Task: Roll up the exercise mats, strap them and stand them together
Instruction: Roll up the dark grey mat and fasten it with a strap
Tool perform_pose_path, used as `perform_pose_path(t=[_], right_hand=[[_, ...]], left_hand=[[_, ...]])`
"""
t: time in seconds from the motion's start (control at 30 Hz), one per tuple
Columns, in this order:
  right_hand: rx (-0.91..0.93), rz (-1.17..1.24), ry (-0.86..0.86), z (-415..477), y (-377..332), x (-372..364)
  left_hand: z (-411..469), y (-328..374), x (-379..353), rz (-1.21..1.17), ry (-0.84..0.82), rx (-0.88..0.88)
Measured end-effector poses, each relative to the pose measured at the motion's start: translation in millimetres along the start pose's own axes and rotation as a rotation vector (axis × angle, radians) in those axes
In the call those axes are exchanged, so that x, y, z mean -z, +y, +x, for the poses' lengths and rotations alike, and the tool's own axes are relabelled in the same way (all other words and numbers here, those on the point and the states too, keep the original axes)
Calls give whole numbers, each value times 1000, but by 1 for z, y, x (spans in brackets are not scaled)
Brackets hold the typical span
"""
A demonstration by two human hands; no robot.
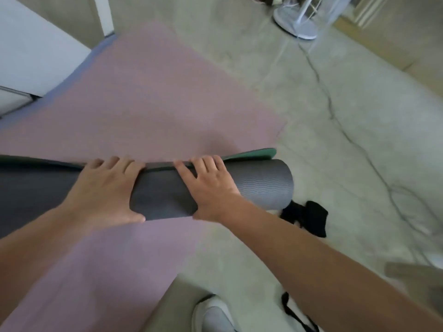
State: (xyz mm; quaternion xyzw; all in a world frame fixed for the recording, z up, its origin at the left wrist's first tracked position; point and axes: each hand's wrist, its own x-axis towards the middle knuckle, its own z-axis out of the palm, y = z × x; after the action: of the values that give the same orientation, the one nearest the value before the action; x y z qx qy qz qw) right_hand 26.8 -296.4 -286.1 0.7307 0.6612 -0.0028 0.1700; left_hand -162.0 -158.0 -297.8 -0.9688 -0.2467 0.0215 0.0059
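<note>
Pale, veined floor (383,140) of a room, seen from above, with a pink mat (155,104) spread flat across it. On the pink mat lies the grey mat (263,185), wound into a thick roll that runs crosswise and leaves the frame at left. Only a short green-faced flap (251,154) is unrolled at its far side.

The left hand (105,188) and right hand (211,185) rest side by side on the roll toward its right end. The palms are down, the fingers are extended over the crest and the thumbs are spread on the near side. Neither hand closes around anything.

The step in hand appears to be the final turn of rolling. To do it well, both palms should push forward with even pressure, so that the roll's end stays square and does not telescope. The flap should be tucked beneath the roll before either hand lifts, since the springy foam is likely to loosen.

What appears to be a black strap (306,216) lies on the floor just beside the roll's right end, near enough for binding. A second black strap (297,315) lies nearer the viewer, beside a white shoe (213,315). Strapping, rolling the pink mat and standing both rolls together are not yet done.

Background: a white cabinet (36,49) at left and a round fan base (294,22) at the far side.
</note>
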Motion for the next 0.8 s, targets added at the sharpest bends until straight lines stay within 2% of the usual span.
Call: perform_pose_path(t=[0.1, 0.2, 0.27, 0.3, 0.37, 0.4, 0.43, 0.5, 0.57, 0.6, 0.67, 0.73, 0.8], right_hand=[[-109, 44, -52, -24, 21, -31], [-136, 226, -29, -34, 32, -60], [-134, 407, 139, -50, 38, -69], [-155, 467, 310, -62, 42, -75], [-334, 447, 644, -97, 55, -97], [-496, 436, 680, -116, 66, -111], [-704, 459, 620, -136, 78, -129], [-1128, 623, 246, -165, 100, -164], [-1398, 877, -107, -175, 112, -190], [-1458, 992, -215, -174, 113, -197], [-1479, 1113, -285, -169, 109, -204], [-1487, 1167, -221, -162, 100, -205], [-1415, 1240, -133, -158, 91, -200]], left_hand=[[30, 41, -16, 24, -33, -66], [43, 52, -43, -55, -81, -42], [56, 45, -41, -84, -141, -21], [64, 40, -36, -104, -220, 6], [77, 33, -30, -165, -336, 55], [83, 30, -30, -177, -357, 59], [89, 29, -31, -181, -366, 56], [96, 24, -37, -192, -368, 55], [99, 22, -39, -222, -382, 77], [101, 21, -41, -256, -393, 86], [103, 19, -45, -336, -417, 115], [104, 15, -48, -397, -426, 130], [102, 13, -50, -432, -428, 135]])
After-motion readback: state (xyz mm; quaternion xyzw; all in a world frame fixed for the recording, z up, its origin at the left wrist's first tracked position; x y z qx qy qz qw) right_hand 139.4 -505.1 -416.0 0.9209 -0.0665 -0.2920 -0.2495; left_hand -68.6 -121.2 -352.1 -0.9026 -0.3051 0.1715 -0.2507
